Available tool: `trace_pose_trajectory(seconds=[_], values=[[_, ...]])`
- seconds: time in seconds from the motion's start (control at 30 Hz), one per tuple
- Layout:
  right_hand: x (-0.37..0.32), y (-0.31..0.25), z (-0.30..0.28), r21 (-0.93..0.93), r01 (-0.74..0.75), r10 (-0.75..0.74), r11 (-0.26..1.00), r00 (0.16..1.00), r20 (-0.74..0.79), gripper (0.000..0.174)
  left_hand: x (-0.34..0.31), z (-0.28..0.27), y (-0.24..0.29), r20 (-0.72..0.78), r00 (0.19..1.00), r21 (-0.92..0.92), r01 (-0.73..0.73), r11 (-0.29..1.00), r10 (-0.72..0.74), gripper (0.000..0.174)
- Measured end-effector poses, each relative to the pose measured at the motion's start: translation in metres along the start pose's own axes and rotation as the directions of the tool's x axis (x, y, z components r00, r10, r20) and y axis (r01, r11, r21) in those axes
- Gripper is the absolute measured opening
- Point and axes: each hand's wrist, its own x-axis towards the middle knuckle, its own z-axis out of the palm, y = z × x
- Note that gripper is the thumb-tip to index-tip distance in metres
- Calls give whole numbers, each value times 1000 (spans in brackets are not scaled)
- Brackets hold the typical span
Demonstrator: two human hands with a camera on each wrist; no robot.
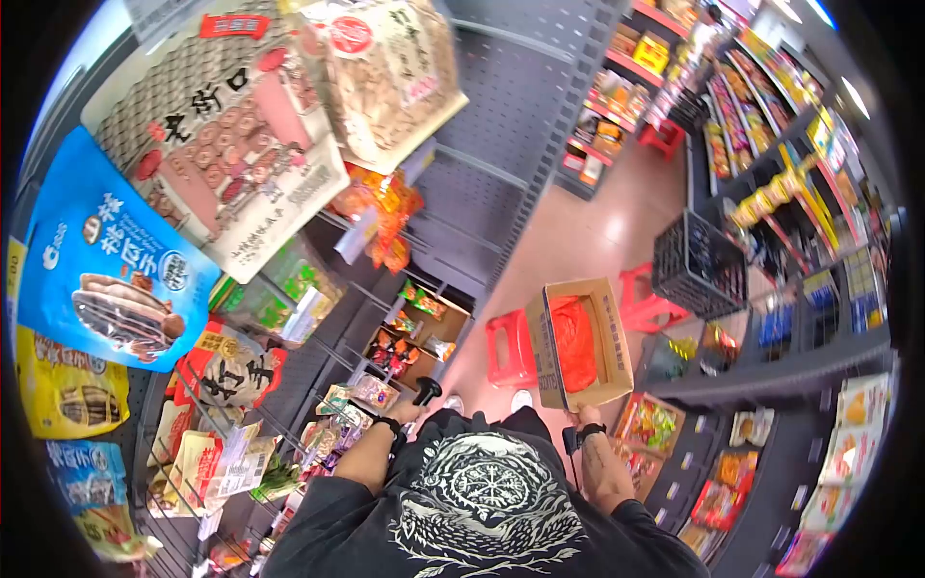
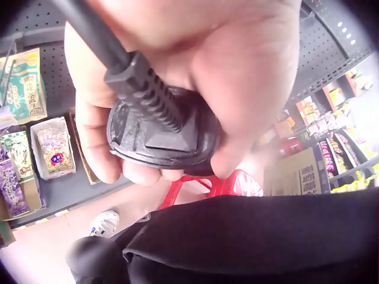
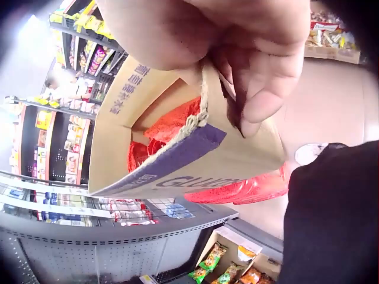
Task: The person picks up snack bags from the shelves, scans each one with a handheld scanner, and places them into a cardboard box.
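Observation:
My right hand (image 3: pixel 260 53) grips the edge of an open cardboard box (image 1: pixel 611 352), with fingers and thumb on either side of its wall. Inside the box lies a crumpled red plastic bag (image 1: pixel 572 347). In the head view the box is tilted, its opening facing up, and overlaps a red plastic stool (image 1: pixel 508 349). Low on the left, my left hand (image 1: pixel 406 411) holds a black rounded object (image 2: pixel 163 133) with a thick cable and ribbed sleeve coming out of it. The fingers curl round its sides in the left wrist view; its far side is hidden.
Snack shelves line both sides of the aisle. Large hanging bags, including a blue snack bag (image 1: pixel 116 260), crowd the left. A black plastic crate (image 1: pixel 701 265) stands beyond the box, near another red stool (image 1: pixel 650 301). Cardboard trays of snacks (image 1: pixel 414 332) sit low at left.

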Motion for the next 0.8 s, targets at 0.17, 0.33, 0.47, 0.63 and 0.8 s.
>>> trace_pose_trajectory(seconds=[0.17,0.33,0.47,0.63,0.8], values=[[76,-25,47,-26,34,-32,999,997,63,25,-31,-4,13,-193,980,156,-10,988,40,66],[66,-87,62,-465,-91,136,881,989,64,28,-82,-2,78,-323,946,48,-23,999,37,58],[103,-106,25,-589,-219,404,778,892,203,27,-122,-4,164,-379,922,7,-86,996,82,57],[100,-177,18,-929,87,350,360,910,221,31,-146,3,260,-427,878,-41,-257,966,216,56],[-75,-251,120,-317,782,107,537,309,945,64,-141,19,334,-577,723,83,-411,908,380,56]])
